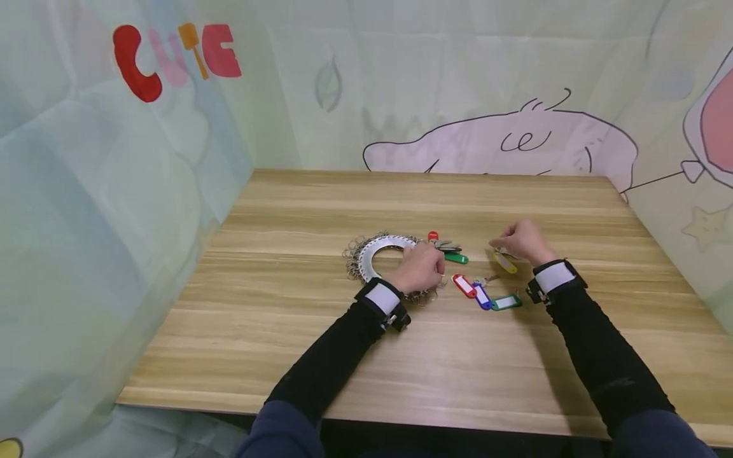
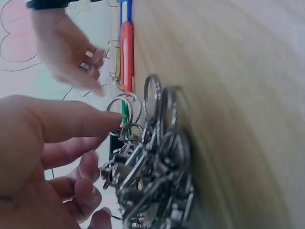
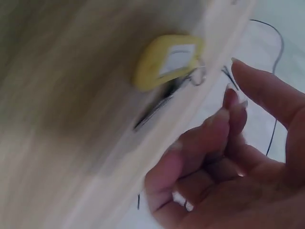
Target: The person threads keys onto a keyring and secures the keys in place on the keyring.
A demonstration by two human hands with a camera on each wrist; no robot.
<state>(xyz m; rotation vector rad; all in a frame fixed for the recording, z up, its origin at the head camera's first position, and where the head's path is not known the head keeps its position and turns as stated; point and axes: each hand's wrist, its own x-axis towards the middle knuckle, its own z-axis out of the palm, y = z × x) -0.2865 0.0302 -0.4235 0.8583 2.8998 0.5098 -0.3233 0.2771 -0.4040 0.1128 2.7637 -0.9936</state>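
Note:
A white round hoop (image 1: pixel 369 254) hung with many small metal rings (image 2: pixel 157 176) lies mid-table. My left hand (image 1: pixel 420 267) rests over its right side, thumb and finger pinching one metal split ring (image 2: pixel 114 106) at the edge. Farther right, my right hand (image 1: pixel 523 242) hovers beside a yellow key tag (image 1: pixel 505 261). In the right wrist view this yellow tag (image 3: pixel 164 62), with a key (image 3: pixel 155 109) on its ring, is apart from the fingertips (image 3: pixel 236 109); thumb and forefinger are separated, the other fingers loosely bent.
Between the hands lie a red tag (image 1: pixel 464 285), a blue tag (image 1: pixel 481 296) and a green tag (image 1: pixel 506 302). Behind the left hand are another red tag (image 1: pixel 433 236), another green tag (image 1: pixel 456 258) and keys (image 1: pixel 448 247). Printed cloth walls (image 1: pixel 321 83) border the wooden table (image 1: pixel 275 305).

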